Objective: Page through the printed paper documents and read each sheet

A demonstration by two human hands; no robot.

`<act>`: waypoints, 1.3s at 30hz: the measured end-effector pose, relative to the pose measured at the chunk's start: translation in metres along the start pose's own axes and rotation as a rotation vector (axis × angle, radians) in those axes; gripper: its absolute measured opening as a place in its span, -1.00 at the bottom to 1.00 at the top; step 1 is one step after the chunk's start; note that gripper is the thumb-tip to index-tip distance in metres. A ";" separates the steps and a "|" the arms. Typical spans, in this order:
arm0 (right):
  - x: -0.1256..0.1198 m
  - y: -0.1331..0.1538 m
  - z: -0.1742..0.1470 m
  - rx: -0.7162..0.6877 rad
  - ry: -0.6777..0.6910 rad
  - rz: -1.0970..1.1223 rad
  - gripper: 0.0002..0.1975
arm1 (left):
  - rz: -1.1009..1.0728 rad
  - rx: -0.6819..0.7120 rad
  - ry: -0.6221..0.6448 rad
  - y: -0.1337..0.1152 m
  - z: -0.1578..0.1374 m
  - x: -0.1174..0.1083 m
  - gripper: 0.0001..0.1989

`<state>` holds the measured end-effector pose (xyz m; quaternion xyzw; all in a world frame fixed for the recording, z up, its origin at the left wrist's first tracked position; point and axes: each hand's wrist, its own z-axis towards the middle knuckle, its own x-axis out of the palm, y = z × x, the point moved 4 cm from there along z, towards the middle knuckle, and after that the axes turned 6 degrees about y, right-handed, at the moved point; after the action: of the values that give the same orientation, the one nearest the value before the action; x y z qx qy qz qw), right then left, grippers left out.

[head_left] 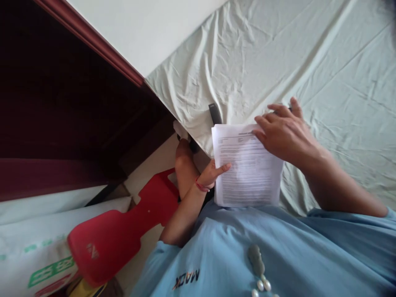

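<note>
Left hand (213, 173) clamped on the paper stack (244, 173), right hand (283, 130) loosely spread at its far right corner

We saw the left hand closed on the left edge of the stack, its thumb laid flat over the printed top sheet and its other fingers mostly hidden. A red bracelet (202, 185) circled that wrist, and the forearm angled inward from the sleeve. The right hand arched palm down over the far right corner, fingers bent and apart, its forearm slanting in from the right. Something dark showed among those fingers; we could not tell what it was, nor whether the hand gripped it or pressed the paper. The two hands stood apart, with most of the sheet between them.

The stack's near edge sat right against the blue shirt (216, 251), leaving scant room there. Just past its far left corner we noted a narrow black object (214, 113) on the pale cloth (262, 62). That wrinkled cloth gave the widest room, beyond the stack and to the right. On the left its edge ran diagonally close by the left hand; past it were a bare leg (185, 165), a red plastic seat (123, 222), white sacks (46, 231) and dark red furniture (49, 177), crowding that side.
</note>
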<state>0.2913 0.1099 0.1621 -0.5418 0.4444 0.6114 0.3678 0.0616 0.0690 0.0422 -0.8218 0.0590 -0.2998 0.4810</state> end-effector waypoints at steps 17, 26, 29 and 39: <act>0.037 0.006 0.030 -0.105 0.093 0.282 -0.50 | -0.044 0.077 -0.181 -0.021 0.048 -0.007 -0.41; 0.060 -0.046 -0.008 0.233 -0.167 1.043 -0.01 | -0.045 0.387 -0.316 -0.069 0.031 -0.030 -0.41; 0.067 -0.032 -0.016 0.225 0.013 1.371 -0.37 | 0.008 0.515 -0.342 -0.095 0.036 -0.022 -0.32; 0.025 -0.039 -0.005 0.045 -0.160 1.245 -0.49 | 0.236 0.601 -0.325 -0.114 0.048 -0.042 -0.21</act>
<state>0.3255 0.1173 0.1316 -0.1259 0.6606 0.7400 -0.0138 0.0322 0.1816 0.1015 -0.6682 -0.0142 -0.1117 0.7354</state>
